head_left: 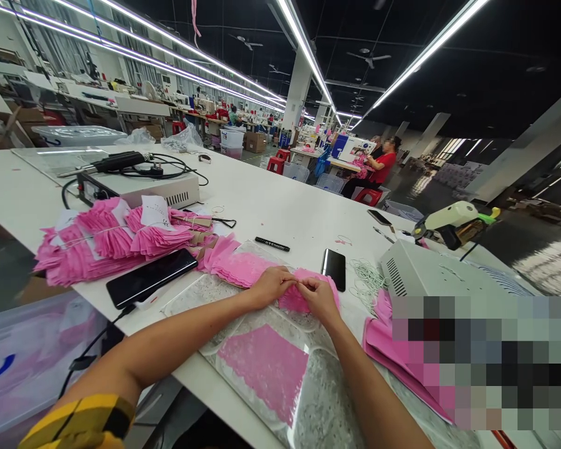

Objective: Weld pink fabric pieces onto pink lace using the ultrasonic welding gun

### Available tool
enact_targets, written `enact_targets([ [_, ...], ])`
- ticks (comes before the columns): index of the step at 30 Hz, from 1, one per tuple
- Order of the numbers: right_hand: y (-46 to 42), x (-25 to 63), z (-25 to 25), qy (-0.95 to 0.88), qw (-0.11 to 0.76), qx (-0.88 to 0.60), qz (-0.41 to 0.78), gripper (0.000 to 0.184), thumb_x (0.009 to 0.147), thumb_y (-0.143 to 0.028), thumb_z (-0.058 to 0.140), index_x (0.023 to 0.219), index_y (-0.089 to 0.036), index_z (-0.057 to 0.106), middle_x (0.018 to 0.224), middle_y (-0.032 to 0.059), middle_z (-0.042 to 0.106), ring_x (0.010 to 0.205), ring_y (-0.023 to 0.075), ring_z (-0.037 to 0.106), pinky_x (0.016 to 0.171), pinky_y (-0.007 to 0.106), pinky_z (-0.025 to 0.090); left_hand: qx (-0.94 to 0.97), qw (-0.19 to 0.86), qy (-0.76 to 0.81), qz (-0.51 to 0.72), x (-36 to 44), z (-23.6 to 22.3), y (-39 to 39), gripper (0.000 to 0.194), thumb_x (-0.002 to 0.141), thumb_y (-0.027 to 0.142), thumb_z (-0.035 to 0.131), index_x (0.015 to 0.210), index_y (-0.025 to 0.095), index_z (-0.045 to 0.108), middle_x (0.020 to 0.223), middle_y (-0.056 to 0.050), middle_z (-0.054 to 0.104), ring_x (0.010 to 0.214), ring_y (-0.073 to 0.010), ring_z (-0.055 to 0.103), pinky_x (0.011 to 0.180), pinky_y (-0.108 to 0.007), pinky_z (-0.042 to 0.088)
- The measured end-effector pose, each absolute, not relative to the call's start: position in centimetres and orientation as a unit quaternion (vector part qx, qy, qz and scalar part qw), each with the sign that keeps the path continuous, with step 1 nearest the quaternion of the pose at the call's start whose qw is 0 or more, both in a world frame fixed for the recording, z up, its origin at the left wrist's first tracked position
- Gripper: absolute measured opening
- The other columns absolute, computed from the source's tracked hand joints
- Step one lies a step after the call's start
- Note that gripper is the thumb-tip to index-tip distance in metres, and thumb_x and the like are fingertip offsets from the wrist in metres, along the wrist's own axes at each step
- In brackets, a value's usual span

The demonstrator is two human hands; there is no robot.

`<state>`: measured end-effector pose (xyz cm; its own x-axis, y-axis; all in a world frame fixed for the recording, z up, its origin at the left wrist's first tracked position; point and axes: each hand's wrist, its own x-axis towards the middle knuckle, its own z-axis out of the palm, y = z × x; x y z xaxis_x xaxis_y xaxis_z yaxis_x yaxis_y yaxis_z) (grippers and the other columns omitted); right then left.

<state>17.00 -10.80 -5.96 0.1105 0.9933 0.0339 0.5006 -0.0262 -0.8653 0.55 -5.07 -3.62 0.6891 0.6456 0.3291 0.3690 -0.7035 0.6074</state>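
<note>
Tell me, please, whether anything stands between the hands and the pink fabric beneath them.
Nothing visible does: the left hand and right hand meet over the pink fabric, while a black marker and a phone lie beyond it.

A long white-topped worktable (243, 193) holds banded bundles of pink fabric pieces (116, 243), two black smartphones (152, 277) near its front edge and middle, a black marker pen (272, 244), a loose tangle of pale green string (368, 284) and a grey metal box with side vents (449, 274).
</note>
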Motion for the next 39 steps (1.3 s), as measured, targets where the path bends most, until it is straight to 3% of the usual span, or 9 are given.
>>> enact_targets([
  [19,-11.2,17.5,-5.9,-0.567,0.406,-0.631,0.34,0.036,0.09,-0.041,0.057,0.116,-0.017,0.058,0.116,0.0063,0.061,0.1,0.0206,0.061,0.084,0.04,0.054,0.884,0.192,0.366,0.218,0.1,-3.2,-6.9,0.021,0.094,0.033,0.058,0.102,0.014,0.062,0.102,-0.006,0.064,0.09,-0.0172,0.063,0.082,-0.037,0.054],
  [30,-11.2,17.5,-5.9,-0.558,0.416,-0.625,0.354,0.035,0.09,-0.04,0.057,0.115,-0.016,0.058,0.115,0.0063,0.061,0.099,0.02,0.061,0.084,0.04,0.054,0.868,0.176,0.421,0.194,1.1,-2.0,-7.8,0.022,0.092,0.034,0.061,0.103,0.014,0.063,0.11,-0.007,0.063,0.107,-0.0221,0.059,0.096,-0.047,0.046],
  [39,-11.3,17.6,-5.9,-0.539,0.433,-0.617,0.376,0.034,0.089,-0.04,0.058,0.114,-0.016,0.059,0.115,0.006,0.061,0.099,0.0202,0.061,0.083,0.039,0.054,0.852,0.193,0.447,0.193,1.4,-2.2,-7.6,0.025,0.095,0.033,0.057,0.112,0.015,0.061,0.116,-0.008,0.061,0.104,-0.021,0.06,0.091,-0.043,0.051],
])
